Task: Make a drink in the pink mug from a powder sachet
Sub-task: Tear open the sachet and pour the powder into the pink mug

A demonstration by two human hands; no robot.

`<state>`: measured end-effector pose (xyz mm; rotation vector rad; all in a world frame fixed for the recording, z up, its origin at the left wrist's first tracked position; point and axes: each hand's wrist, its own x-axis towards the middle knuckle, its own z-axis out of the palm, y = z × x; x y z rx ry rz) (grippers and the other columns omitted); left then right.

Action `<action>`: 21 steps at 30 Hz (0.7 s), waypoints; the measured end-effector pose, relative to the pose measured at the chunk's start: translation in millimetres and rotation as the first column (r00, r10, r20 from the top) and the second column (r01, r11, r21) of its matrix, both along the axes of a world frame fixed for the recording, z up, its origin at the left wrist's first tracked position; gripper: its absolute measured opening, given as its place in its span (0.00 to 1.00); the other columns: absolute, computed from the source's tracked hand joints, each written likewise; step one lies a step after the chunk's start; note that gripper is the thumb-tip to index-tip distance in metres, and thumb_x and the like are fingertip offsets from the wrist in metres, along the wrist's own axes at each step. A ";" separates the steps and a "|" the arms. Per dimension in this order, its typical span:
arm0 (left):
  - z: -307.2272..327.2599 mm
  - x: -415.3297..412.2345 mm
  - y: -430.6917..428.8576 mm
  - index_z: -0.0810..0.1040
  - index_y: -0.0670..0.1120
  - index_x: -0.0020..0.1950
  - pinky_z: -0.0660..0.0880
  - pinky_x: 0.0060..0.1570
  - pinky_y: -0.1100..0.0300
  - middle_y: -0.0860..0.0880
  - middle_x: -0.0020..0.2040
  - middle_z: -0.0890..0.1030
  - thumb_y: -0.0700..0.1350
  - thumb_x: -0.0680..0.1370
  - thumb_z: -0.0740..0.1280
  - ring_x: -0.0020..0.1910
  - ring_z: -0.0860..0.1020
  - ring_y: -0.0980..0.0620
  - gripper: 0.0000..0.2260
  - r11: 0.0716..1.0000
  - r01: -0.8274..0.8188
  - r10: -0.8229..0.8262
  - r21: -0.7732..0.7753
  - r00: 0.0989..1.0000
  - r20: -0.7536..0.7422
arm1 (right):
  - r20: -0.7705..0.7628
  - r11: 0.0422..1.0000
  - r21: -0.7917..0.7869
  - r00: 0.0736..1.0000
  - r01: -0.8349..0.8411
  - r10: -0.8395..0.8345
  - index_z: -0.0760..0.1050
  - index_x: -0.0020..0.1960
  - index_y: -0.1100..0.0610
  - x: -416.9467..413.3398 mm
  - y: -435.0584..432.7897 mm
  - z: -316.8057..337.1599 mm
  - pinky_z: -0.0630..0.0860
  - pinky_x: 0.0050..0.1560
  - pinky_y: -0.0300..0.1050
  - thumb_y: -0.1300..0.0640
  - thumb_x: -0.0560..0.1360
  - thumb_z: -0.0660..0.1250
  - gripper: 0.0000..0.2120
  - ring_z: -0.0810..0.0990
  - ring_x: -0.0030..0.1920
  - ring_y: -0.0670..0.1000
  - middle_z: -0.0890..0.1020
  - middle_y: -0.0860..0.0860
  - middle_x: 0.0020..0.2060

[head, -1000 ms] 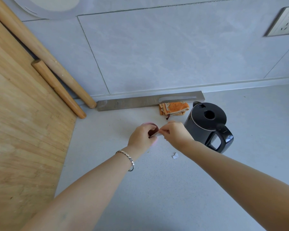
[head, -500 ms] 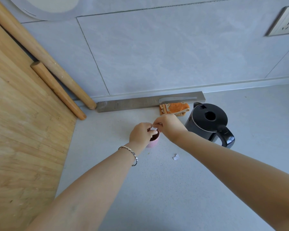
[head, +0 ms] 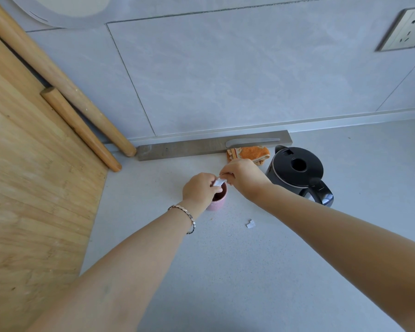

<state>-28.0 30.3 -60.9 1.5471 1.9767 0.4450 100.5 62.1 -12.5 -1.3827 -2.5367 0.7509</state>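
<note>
The pink mug (head: 218,202) stands on the pale counter, partly covered by my left hand (head: 200,189). Its inside looks dark brown. Directly over the mug's mouth both hands pinch a small white powder sachet (head: 219,182): the left holds its lower end, and my right hand (head: 243,174) holds its upper end from the right. Most of the sachet is hidden by fingers, and I cannot see any powder falling.
A black electric kettle (head: 298,172) sits just right of the hands. A folded orange cloth (head: 249,152) lies behind them by a grey metal strip (head: 185,149). A torn white scrap (head: 250,224) lies on the counter. A wooden board (head: 29,188) and two rolling pins (head: 82,128) fill the left.
Both hands have shifted away from me and slightly up with the sachet, uncovering the mug's near side. The right hand has risen above the mug's rim.
</note>
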 end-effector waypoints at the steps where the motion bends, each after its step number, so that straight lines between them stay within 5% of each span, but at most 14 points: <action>1: 0.3 0.8 -0.7 0.80 0.42 0.47 0.67 0.40 0.57 0.44 0.42 0.81 0.45 0.74 0.68 0.41 0.76 0.47 0.07 1.000 -0.005 0.005 0.015 1.000 -0.002 | -0.001 1.000 0.005 1.000 0.002 -0.002 0.79 0.57 0.62 1.1 -0.5 0.5 0.74 0.55 0.45 0.61 0.79 0.58 0.13 0.79 0.51 0.57 0.81 0.60 0.52; 8: -0.7 1.1 -3.5 0.81 0.45 0.53 0.72 0.44 0.55 0.47 0.50 0.84 0.46 0.74 0.68 0.49 0.80 0.45 0.10 1.000 0.009 -0.008 0.017 1.000 -0.025 | -0.020 1.000 0.005 1.000 0.002 -0.002 0.78 0.57 0.63 5.2 -4.3 1.8 0.73 0.55 0.44 0.61 0.79 0.58 0.13 0.78 0.52 0.56 0.82 0.59 0.52; 21: -1.0 1.6 -3.7 0.80 0.42 0.47 0.68 0.41 0.58 0.48 0.55 0.83 0.46 0.74 0.67 0.49 0.80 0.44 0.08 0.999 0.032 -0.031 0.021 0.998 -0.050 | -0.030 1.000 -0.013 0.999 0.019 -0.019 0.79 0.56 0.63 5.2 -5.1 -2.4 0.75 0.56 0.47 0.61 0.78 0.59 0.12 0.79 0.50 0.56 0.81 0.59 0.51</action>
